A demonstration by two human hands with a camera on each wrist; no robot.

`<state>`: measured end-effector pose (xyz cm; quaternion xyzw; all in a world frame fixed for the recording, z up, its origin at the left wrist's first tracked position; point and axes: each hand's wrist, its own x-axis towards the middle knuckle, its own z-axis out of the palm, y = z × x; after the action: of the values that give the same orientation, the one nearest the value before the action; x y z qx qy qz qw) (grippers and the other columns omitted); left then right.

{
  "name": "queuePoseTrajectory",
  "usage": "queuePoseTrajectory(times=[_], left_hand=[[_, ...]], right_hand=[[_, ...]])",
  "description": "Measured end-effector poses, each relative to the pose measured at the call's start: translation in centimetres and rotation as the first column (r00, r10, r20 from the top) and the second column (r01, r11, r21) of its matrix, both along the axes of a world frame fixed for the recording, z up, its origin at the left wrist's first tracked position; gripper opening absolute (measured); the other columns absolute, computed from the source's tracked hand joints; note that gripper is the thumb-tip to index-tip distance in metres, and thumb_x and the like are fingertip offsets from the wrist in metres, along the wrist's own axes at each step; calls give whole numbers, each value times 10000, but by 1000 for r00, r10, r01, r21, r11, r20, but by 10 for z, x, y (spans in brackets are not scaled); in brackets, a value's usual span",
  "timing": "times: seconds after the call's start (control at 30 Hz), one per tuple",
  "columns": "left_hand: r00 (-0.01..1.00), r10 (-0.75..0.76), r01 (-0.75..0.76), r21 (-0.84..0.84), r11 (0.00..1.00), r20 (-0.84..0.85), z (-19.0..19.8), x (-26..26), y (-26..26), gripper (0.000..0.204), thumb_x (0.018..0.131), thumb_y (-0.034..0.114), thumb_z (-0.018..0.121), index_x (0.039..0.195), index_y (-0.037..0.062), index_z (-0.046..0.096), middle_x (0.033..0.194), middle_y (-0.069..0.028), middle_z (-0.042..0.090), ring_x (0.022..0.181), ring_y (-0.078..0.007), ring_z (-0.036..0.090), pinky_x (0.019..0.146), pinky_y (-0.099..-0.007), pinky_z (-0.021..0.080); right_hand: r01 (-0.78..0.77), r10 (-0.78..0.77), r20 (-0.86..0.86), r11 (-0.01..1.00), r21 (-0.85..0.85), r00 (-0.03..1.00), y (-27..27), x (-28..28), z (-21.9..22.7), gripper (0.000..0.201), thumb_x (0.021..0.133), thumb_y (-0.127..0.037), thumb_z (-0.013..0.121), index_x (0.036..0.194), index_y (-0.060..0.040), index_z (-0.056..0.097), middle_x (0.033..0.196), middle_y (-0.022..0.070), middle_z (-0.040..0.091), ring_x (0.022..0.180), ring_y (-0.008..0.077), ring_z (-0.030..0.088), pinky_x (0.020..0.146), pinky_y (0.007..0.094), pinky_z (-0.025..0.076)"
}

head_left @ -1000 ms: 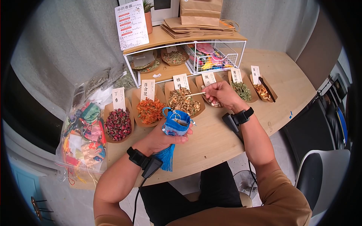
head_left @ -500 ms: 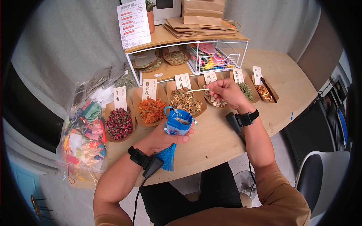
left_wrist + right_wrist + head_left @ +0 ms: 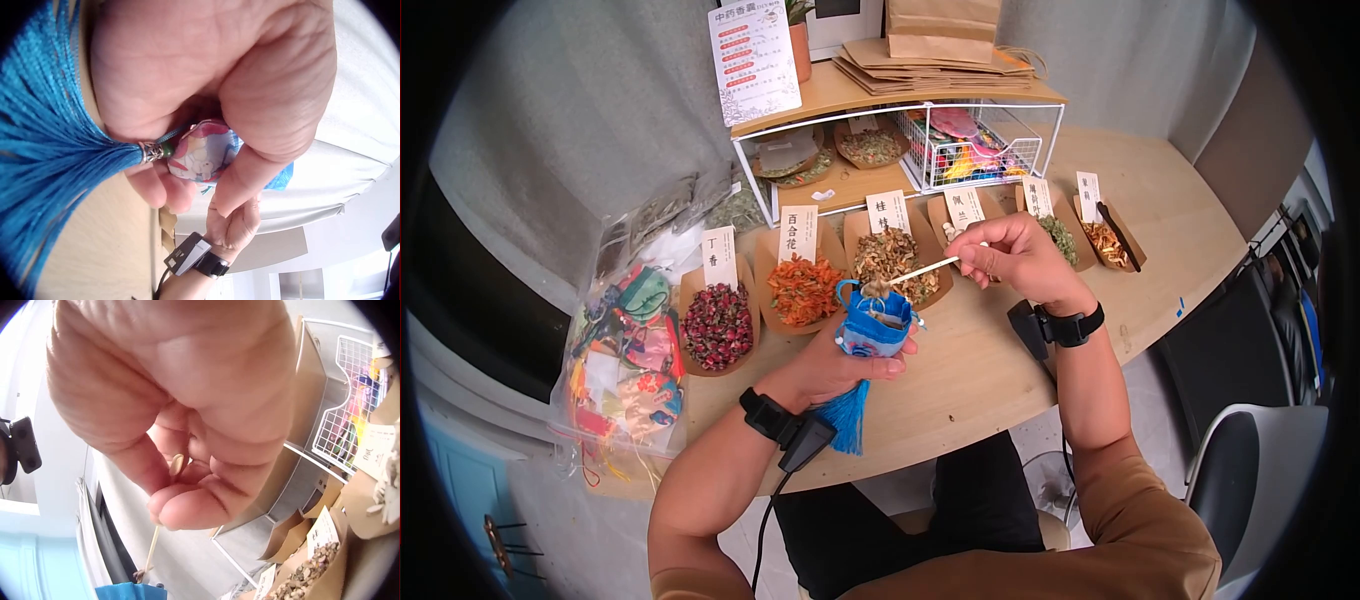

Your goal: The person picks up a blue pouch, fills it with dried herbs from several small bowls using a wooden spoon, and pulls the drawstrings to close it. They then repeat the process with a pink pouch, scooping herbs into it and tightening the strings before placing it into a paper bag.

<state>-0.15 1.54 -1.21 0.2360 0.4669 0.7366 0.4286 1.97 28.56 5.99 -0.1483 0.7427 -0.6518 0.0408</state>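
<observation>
My left hand (image 3: 840,368) grips a small blue sachet pouch (image 3: 874,334) upright, its mouth open at the top. A blue tassel (image 3: 69,144) hangs from the pouch's base by a metal cap and green bead. Between thumb and fingertips, my right hand (image 3: 1020,258) pinches a slim pale spoon (image 3: 925,268) by its handle. A few dried brown pieces (image 3: 142,574) sit at the spoon's low end, right at the pouch's rim. Just behind the pouch stands a paper tray of brown dried herb (image 3: 885,255).
Other labelled trays line the table, with dark red buds (image 3: 717,325), orange petals (image 3: 800,288), green leaves (image 3: 1058,238) and yellow-brown slices (image 3: 1106,243). A plastic bag of pouches (image 3: 635,370) lies at left. Behind stands a wooden-topped shelf (image 3: 900,95) with a wire basket (image 3: 975,150).
My right hand has brought the spoon from the brown herb tray down and toward me, so its tip now stands over the pouch's mouth. The left hand with the pouch stays almost still.
</observation>
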Motion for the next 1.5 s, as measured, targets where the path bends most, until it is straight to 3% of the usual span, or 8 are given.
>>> queuePoseTrajectory(times=[0.33, 0.53, 0.63, 0.83, 1.03, 1.13, 1.23, 1.5], left_hand=[[1000, 1, -1, 22, 1000, -13, -2, -1, 0, 501, 782, -2, 740, 1236, 46, 533, 1101, -75, 614, 919, -137, 603, 777, -270, 502], [1000, 1, -1, 18, 1000, 3, -1, 0, 0, 497, 781, -11, 737, 1233, 44, 537, 1099, -78, 615, 919, -140, 603, 778, -272, 502], [1000, 4, -4, 21, 1000, -1, 0, 1, 0, 500, 778, -16, 737, 1234, 42, 539, 1103, -79, 615, 919, -140, 603, 778, -273, 502], [1000, -3, 3, 19, 1000, -8, -1, 0, 0, 504, 773, -17, 742, 1232, 39, 542, 1106, -81, 615, 918, -140, 603, 781, -272, 500], [1000, -10, 10, 23, 1000, -11, -2, -1, 0, 501, 767, -20, 746, 1223, 37, 548, 1099, -81, 618, 911, -139, 605, 783, -267, 497], [1000, -10, 11, 30, 1000, -14, -3, -1, 0, 504, 761, -25, 750, 1220, 36, 550, 1098, -80, 619, 914, -140, 606, 785, -269, 497], [1000, -5, 5, 29, 1000, -6, -3, -1, 0, 510, 755, -31, 752, 1220, 34, 551, 1097, -82, 619, 918, -142, 607, 786, -272, 498], [1000, -1, 1, 14, 1000, -15, 0, 0, 0, 508, 761, -38, 736, 1228, 29, 546, 1094, -83, 620, 917, -144, 608, 789, -275, 498]], right_hand=[[-69, 71, -208, 997, 18, 976, -2, -4, -5, 152, 905, -69, 646, 1032, -6, 703, 794, 1, 646, 667, 39, 523, 559, 200, 404], [54, -64, -223, 997, -50, 973, 2, -11, -13, 150, 918, -78, 629, 1021, 4, 702, 728, -6, 618, 617, 29, 491, 507, 190, 375], [310, -306, -103, 951, 17, 946, 1, -17, -12, 160, 931, -102, 615, 1009, 8, 702, 704, -10, 613, 596, 31, 491, 510, 200, 385], [412, -386, -143, 843, 347, 911, 14, -26, -20, 180, 904, -116, 622, 927, 43, 703, 691, 48, 655, 609, 87, 568, 556, 266, 456], [454, -405, -214, 718, 527, 889, 21, -32, -29, 182, 873, -128, 636, 866, 42, 702, 636, 107, 634, 598, 119, 592, 581, 297, 475], [385, -280, -272, 769, 511, 921, 21, -35, -39, 191, 912, -119, 605, 861, 41, 696, 659, 15, 628, 587, 68, 540, 536, 247, 440], [318, -288, -142, 774, 547, 947, 18, -34, -32, 194, 920, -138, 610, 887, 35, 692, 674, 13, 625, 566, 65, 527, 502, 243, 417], [371, -387, -6, 879, 298, 922, 17, -38, -34, 206, 917, -178, 627, 885, 18, 681, 697, 15, 631, 600, 61, 529, 542, 242, 428]])
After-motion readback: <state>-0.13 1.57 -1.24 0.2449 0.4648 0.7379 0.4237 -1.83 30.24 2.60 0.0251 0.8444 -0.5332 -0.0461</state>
